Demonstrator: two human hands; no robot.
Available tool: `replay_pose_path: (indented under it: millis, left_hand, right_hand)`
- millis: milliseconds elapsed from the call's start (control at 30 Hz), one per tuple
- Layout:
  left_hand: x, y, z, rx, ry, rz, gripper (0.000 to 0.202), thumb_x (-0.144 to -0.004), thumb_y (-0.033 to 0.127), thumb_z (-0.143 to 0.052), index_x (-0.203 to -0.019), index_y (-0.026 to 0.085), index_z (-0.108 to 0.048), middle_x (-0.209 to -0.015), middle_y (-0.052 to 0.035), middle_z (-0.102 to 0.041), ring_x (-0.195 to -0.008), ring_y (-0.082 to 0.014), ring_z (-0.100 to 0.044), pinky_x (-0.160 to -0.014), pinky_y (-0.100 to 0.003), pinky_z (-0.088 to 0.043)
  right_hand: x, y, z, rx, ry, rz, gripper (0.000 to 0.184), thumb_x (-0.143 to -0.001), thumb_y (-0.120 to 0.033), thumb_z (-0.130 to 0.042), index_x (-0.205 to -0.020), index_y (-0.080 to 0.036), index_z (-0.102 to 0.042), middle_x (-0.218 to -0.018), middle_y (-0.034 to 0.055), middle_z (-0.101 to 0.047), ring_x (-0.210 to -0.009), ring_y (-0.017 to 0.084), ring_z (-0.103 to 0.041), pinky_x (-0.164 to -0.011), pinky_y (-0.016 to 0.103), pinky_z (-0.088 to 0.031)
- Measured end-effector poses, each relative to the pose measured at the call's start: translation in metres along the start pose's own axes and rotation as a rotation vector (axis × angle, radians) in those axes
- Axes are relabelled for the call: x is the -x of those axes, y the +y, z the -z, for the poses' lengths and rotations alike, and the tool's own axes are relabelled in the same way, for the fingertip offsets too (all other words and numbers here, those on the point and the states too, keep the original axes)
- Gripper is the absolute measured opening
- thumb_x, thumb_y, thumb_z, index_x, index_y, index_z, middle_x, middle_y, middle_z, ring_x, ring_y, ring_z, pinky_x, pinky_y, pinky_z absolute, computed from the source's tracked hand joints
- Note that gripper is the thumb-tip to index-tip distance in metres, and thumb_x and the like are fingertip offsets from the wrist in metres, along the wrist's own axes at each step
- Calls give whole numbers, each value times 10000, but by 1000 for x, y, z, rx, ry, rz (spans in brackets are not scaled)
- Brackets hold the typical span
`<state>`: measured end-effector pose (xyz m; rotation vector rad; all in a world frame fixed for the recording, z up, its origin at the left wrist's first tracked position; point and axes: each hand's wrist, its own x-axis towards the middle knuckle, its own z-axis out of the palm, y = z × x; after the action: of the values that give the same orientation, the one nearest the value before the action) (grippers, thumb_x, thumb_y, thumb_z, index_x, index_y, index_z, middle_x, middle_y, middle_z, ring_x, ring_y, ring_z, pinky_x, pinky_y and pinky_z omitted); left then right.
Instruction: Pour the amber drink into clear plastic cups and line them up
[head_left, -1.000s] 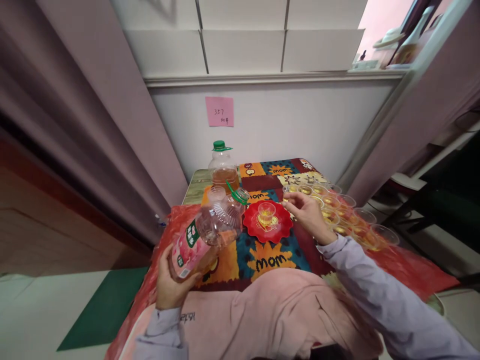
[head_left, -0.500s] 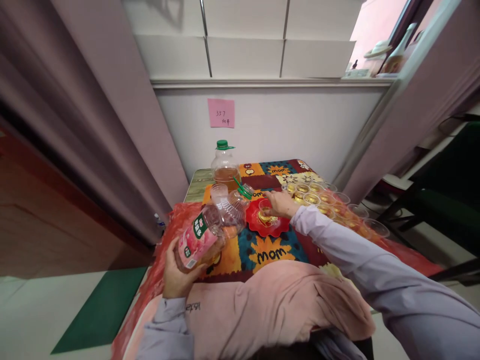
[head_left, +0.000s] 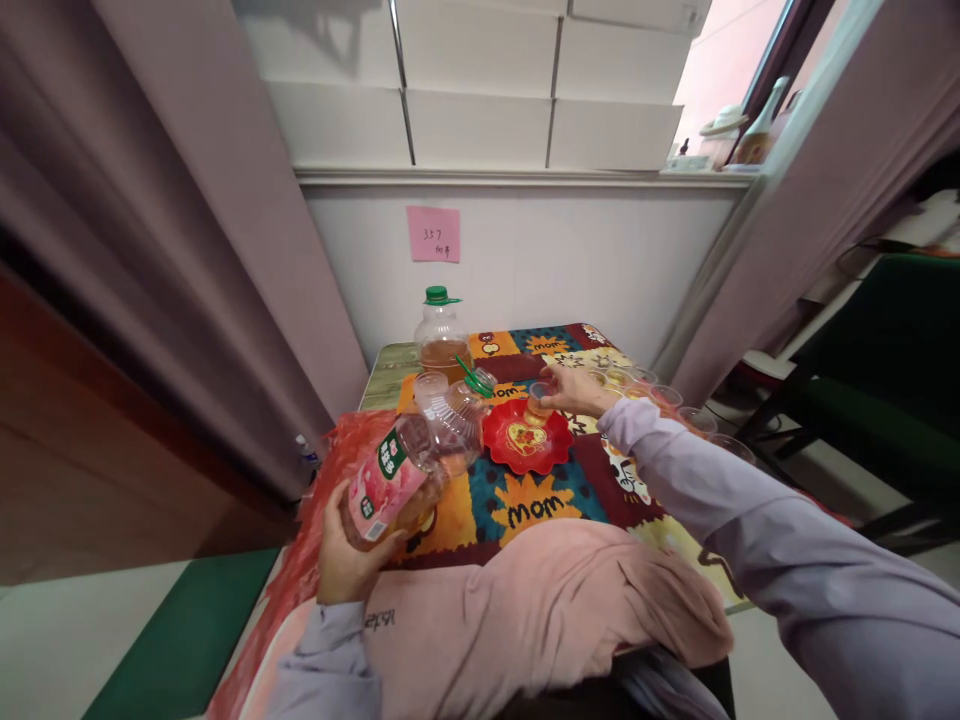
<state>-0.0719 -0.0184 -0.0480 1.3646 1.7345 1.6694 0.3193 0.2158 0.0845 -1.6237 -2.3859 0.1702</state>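
My left hand (head_left: 352, 545) grips the base of a large clear plastic bottle (head_left: 390, 480) with a pink and green label. The bottle is tilted, its uncapped neck pointing up and to the right, with a green cap (head_left: 476, 382) hanging at the neck. Some liquid shows inside. My right hand (head_left: 570, 388) pinches a small clear plastic cup (head_left: 538, 398) by its side, above the far right edge of a red scalloped plate (head_left: 517, 462). A yellowish drink is in the cup. The plate carries a heart-shaped picture in its middle.
A second bottle (head_left: 442, 340), green-capped and partly filled with brownish liquid, stands at the back left. Several cups (head_left: 667, 397) of drink crowd the table's right side, partly behind my right arm. A patterned cloth (head_left: 532, 510) and red plastic film (head_left: 322, 490) cover the table.
My right hand has lifted the cup from the middle of the red plate and moved it toward the back right. My left hand still holds the tilted bottle in about the same place.
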Motion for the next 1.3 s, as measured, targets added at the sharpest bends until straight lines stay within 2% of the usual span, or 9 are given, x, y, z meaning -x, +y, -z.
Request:
replay_pose_path:
  millis: [100, 200, 300, 500, 667, 867, 1067, 1300]
  left_hand:
    - [-2, -5, 2, -11, 4, 14, 1125, -488, 461, -1045, -1447, 269, -489, -1520, -157, -589, -1443, -424, -579, -1213, -607, -470]
    - [-3, -11, 3, -6, 8, 17, 1137, -478, 432, -1051, -1449, 271, -481, -1535, -164, -574, -1466, -433, -558, -1229, -618, -451]
    - [-4, -13, 4, 10, 0, 14, 1147, -474, 409, -1058, -1448, 267, -469, -1532, -174, -570, -1484, -438, -545, -1235, -613, -445]
    - [-4, -10, 4, -8, -3, -3, 1146, -486, 442, -1056, -1458, 268, -475, -1532, -175, -568, -1486, -444, -537, -1249, -647, -414]
    - [-2, -8, 4, 7, 2, 27, 1141, -485, 426, -1056, -1454, 270, -474, -1551, -178, -566, -1476, -441, -555, -1214, -608, -474]
    - [0, -4, 3, -16, 15, 26, 1145, -494, 426, -1051, -1466, 254, -470, -1549, -186, -562, -1445, -437, -581, -1209, -606, -475]
    - [-1, 0, 1, 19, 24, 39, 1145, -454, 448, -1058, -1440, 268, -505, -1503, -154, -593, -1419, -428, -596, -1181, -583, -508]
    - [1, -1, 2, -8, 15, 24, 1142, -484, 467, -1046, -1459, 269, -483, -1516, -162, -579, -1451, -426, -570, -1225, -597, -458]
  right_hand:
    - [0, 25, 20, 15, -3, -34, 638, -909, -455, -785, -1464, -175, -641, -1248, 140, -824, -1078, 289, -790, -874, 341, -553]
    - [3, 43, 26, 61, 0, -51, 671, -892, -408, -793, -1494, -169, -618, -1328, 170, -797, -1185, 334, -762, -932, 376, -540]
    - [10, 54, 20, 110, -8, -49, 711, -864, -362, -815, -1518, -183, -600, -1357, 177, -788, -1225, 364, -748, -989, 414, -522]
    - [17, 65, -3, 173, -27, -16, 708, -880, -388, -812, -1526, -205, -584, -1387, 188, -772, -1287, 378, -716, -1139, 512, -435]
    - [16, 74, -17, 202, -29, -25, 751, -884, -404, -817, -1551, -180, -555, -1316, 204, -791, -1292, 389, -704, -1193, 572, -360]
    - [15, 80, -28, 200, -35, -71, 714, -911, -423, -782, -1537, -172, -547, -1304, 211, -792, -1292, 395, -707, -1206, 591, -337]
    - [10, 77, -34, 211, -45, -141, 742, -913, -487, -784, -1532, -167, -530, -1223, 210, -812, -1249, 412, -727, -1194, 608, -324]
    - [16, 67, -24, 188, -10, -168, 725, -910, -505, -798, -1492, -133, -582, -1226, 246, -809, -1228, 441, -734, -1154, 623, -376]
